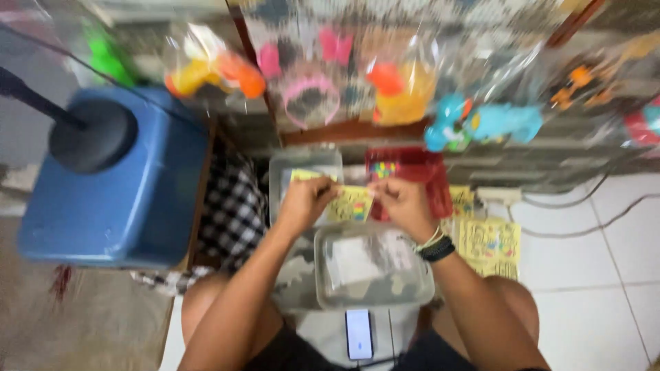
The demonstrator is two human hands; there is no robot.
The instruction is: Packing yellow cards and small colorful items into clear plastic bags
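My left hand (306,200) and my right hand (402,201) together hold a small yellow printed card (352,204) between them, above my lap. Each hand pinches one side of it. Just below the hands a clear plastic box (328,283) with white packets inside rests on my knees. A second clear container (283,172) with another yellow card sits beyond my left hand. A red box (421,168) lies beyond my right hand. A dark band circles my right wrist. The picture is blurred.
A blue plastic bin (130,185) with a black round stand base on it stands at the left. Yellow printed sheets (489,244) lie on the white tiles at right. Bagged colourful toys (412,89) hang along the back. A phone (359,334) lies between my knees.
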